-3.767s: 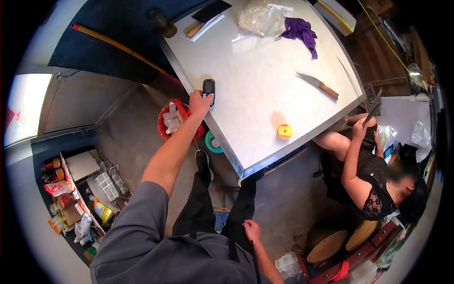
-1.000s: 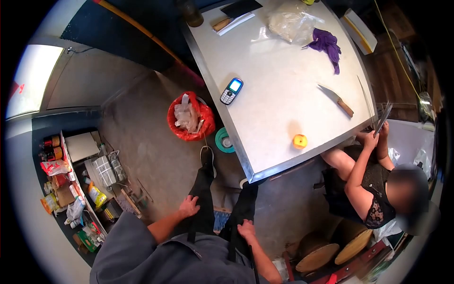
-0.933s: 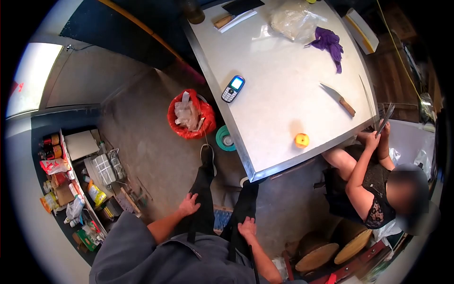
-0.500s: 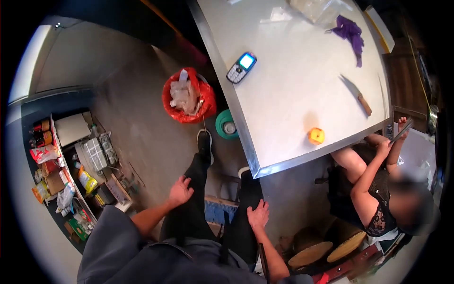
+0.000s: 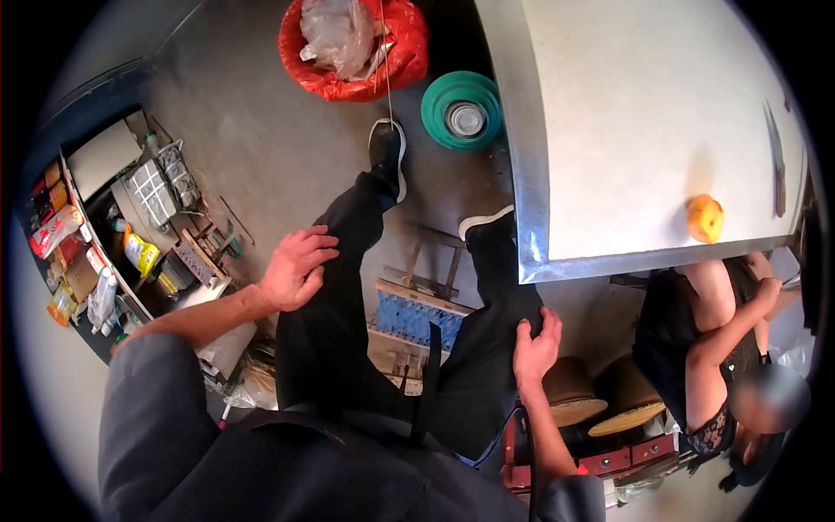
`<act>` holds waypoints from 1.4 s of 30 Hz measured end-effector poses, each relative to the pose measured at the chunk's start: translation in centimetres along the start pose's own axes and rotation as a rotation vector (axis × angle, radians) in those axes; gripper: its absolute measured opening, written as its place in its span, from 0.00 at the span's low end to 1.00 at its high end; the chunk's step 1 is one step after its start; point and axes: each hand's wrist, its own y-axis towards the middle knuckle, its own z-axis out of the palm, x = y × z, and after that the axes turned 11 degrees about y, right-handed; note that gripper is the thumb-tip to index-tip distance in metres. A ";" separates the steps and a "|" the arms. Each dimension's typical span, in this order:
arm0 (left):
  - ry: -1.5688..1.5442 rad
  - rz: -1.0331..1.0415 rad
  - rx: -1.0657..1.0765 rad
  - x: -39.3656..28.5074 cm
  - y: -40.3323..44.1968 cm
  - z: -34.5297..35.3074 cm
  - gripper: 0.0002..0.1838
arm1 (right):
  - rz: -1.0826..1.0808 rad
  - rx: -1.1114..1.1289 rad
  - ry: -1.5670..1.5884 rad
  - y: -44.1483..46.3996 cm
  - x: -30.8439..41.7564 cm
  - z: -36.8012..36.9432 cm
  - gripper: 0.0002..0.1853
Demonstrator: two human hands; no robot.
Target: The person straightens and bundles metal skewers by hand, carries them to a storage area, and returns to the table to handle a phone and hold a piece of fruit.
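My left hand [image 5: 298,268] is beside my left knee with its fingers apart and nothing in it. My right hand [image 5: 536,346] rests at my right thigh, fingers spread, also holding nothing. To the right, the white table [image 5: 626,130] has a metal edge. A yellow-orange fruit [image 5: 705,218] sits near its front edge, and a knife [image 5: 777,165] with a brown handle lies to the right of the fruit. Neither hand touches the table. The phone is out of view.
A red-lined bin [image 5: 409,52] and a green basin [image 5: 444,109] stand on the floor left of the table. Shelves [image 5: 104,261] with packets are at the left. Another person [image 5: 709,365] sits at the right, near round wooden stools [image 5: 626,418]. A blue-topped stool [image 5: 417,317] is between my legs.
My left hand left the phone on the table and came back to my leg. The view has tilted down and closer to my legs, and both hands have risen toward the knees.
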 end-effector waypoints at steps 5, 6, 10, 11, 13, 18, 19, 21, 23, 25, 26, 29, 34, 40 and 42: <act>0.046 0.234 -0.022 2.9 1.7 -0.7 0.20 | -0.047 -0.015 0.081 1.7 0.0 -0.9 0.24; 0.036 0.311 -0.001 3.4 2.2 -1.0 0.21 | -0.064 -0.019 0.095 1.9 -0.3 -1.0 0.24; 0.063 0.479 0.037 5.1 3.8 -1.7 0.21 | -0.096 -0.061 0.139 2.4 -1.3 -1.2 0.26; 0.036 0.536 0.065 5.4 4.3 -1.5 0.21 | -0.125 -0.099 0.137 2.4 -1.8 -1.1 0.26; 0.065 0.574 0.036 5.7 5.0 -1.3 0.21 | -0.123 -0.106 0.115 2.5 -3.2 -1.2 0.28; 0.169 0.594 -0.060 4.8 5.8 -0.7 0.22 | -0.286 -0.218 0.145 3.2 -7.1 0.2 0.33; 0.186 0.598 -0.078 4.6 5.9 -0.4 0.22 | -0.303 -0.284 0.227 3.2 -7.3 1.0 0.33; 0.236 0.621 -0.181 4.2 5.9 0.5 0.22 | -0.477 -0.383 0.138 4.5 -4.4 0.9 0.30; 0.272 0.646 -0.292 3.6 5.8 1.8 0.21 | -0.516 -0.379 0.157 4.4 -4.7 1.2 0.33; 0.315 0.685 -0.416 2.8 5.1 3.1 0.21 | -0.575 -0.436 0.218 4.1 -5.0 1.9 0.35; 0.315 0.669 -0.462 2.2 4.6 3.7 0.21 | -0.600 -0.457 0.246 3.7 -5.9 2.5 0.33; 0.328 0.664 -0.551 0.4 2.7 5.3 0.23 | -0.650 -0.530 0.297 2.2 -8.6 3.9 0.32; 0.286 0.557 -0.720 0.1 0.1 8.2 0.26 | -0.716 -0.655 0.402 0.4 -10.4 4.5 0.28; -0.085 0.225 -0.796 -0.4 -1.7 10.9 0.33 | -0.613 -0.820 0.357 -1.0 -9.5 5.7 0.28; -0.121 0.175 -0.854 -0.4 -2.3 13.0 0.36 | -0.619 -0.844 0.359 -1.1 -9.5 5.9 0.28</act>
